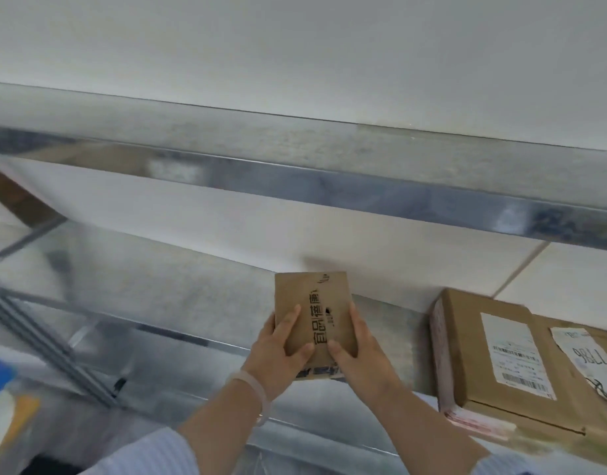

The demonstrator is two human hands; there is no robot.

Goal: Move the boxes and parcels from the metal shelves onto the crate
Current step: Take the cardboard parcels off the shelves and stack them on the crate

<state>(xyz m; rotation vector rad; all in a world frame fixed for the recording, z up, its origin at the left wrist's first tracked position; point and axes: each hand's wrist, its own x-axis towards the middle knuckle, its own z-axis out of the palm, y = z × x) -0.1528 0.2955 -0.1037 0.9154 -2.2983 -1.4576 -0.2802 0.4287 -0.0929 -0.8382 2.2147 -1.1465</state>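
Note:
A small brown cardboard box (312, 303) with black printed characters is held over the middle metal shelf (178, 296). My left hand (281, 351) grips its left side and my right hand (357, 354) grips its right side, thumbs on top. A larger brown box (466, 354) with a white shipping label lies on the same shelf to the right, touching another labelled parcel (590, 361) at the frame's right edge. The crate is out of view.
An upper metal shelf (295, 156) runs across the frame above my hands, against a white wall. At the lower left are slanted shelf rails (48, 347) and a blurred blue and white object (3, 399).

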